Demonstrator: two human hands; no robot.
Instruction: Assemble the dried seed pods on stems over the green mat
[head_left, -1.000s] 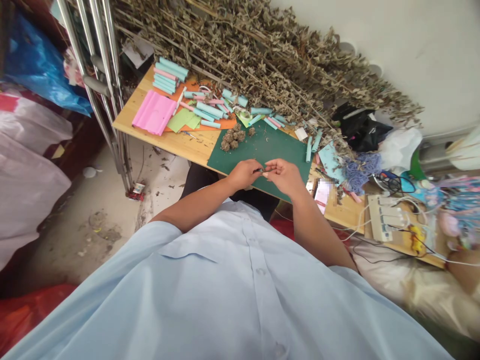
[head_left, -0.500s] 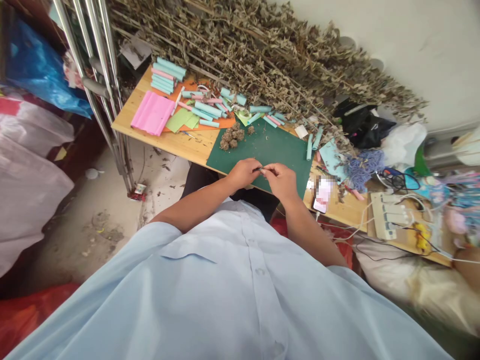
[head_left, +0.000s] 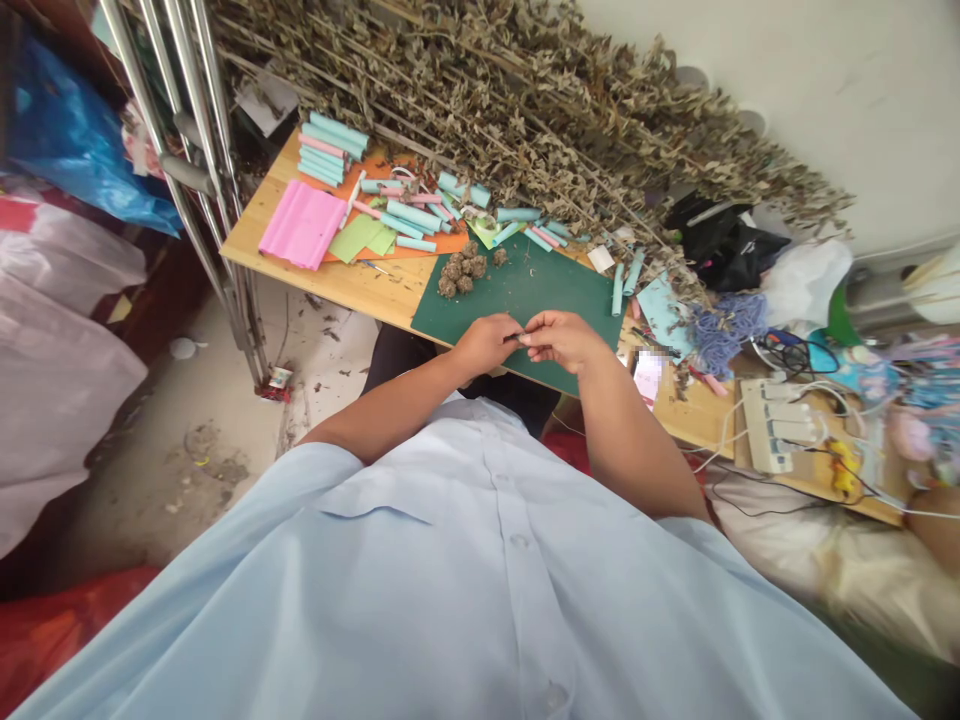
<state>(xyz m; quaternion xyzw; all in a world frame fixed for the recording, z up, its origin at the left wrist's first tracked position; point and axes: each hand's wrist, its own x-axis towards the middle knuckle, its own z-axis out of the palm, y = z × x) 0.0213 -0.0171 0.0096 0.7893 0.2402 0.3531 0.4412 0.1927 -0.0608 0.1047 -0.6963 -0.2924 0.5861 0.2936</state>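
Note:
Over the front edge of a dark green mat (head_left: pixel 559 288), my left hand (head_left: pixel 487 343) and my right hand (head_left: pixel 566 340) meet fingertip to fingertip. Both are closed in a pinch around a small dark piece (head_left: pixel 515 337), too small and too covered to name. Behind my left hand sits a pile of brown, crumbly clumps (head_left: pixel 459 270), with a single clump (head_left: pixel 499 257) just to its right. A phone (head_left: pixel 646 378) lies right of the mat, partly behind my right forearm.
Blue and pink paper rolls (head_left: pixel 412 215) and pink sheets (head_left: pixel 300 225) cover the table's left end. Dried leafy stalks (head_left: pixel 480 90) lie along the back. Purple yarn (head_left: pixel 724 325) and a power strip (head_left: pixel 765 425) are at right. Metal crutches (head_left: pixel 199 140) stand left.
My right hand has turned, its wrist swinging outward and its forearm now hiding more of the phone. My left hand stays nearly in place, the fingertips of both still together.

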